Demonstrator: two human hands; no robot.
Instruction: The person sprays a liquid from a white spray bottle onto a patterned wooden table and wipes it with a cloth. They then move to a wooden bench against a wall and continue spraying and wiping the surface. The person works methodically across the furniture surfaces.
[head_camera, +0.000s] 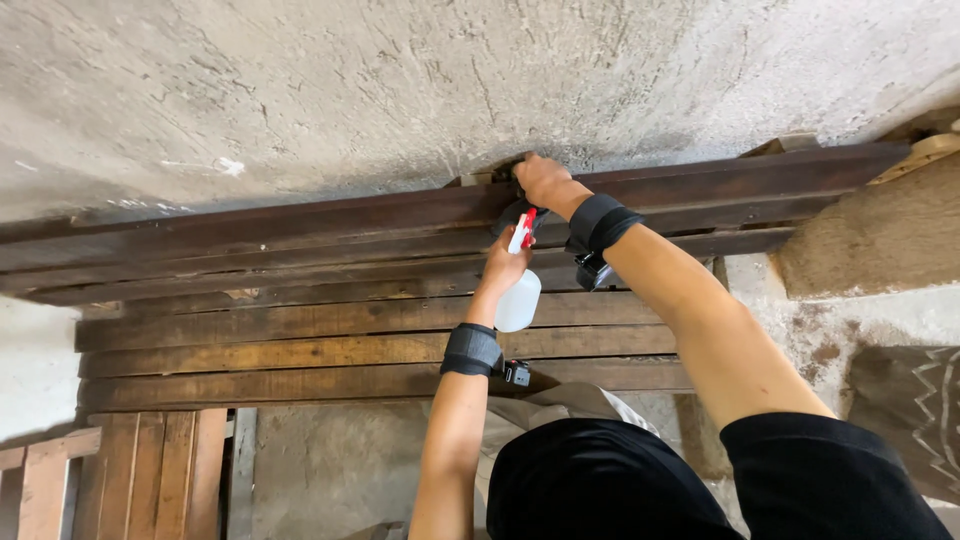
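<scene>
Spraying and wiping, mid-job: left hand (503, 265) grips a white spray bottle (518, 296) against the dark planks (300, 300), right hand (542, 180) closed on something hidden at the top plank's edge. Most boards look untouched.

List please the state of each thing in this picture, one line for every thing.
Spray bottle: held upright in the left hand, red trigger on top.
Right hand: pressed on the top edge of the dark planks, fingers closed; what they hold is hidden.
Dark planks: stacked on edge against the concrete wall.
Wrist bands: strapped on both wrists.
</scene>
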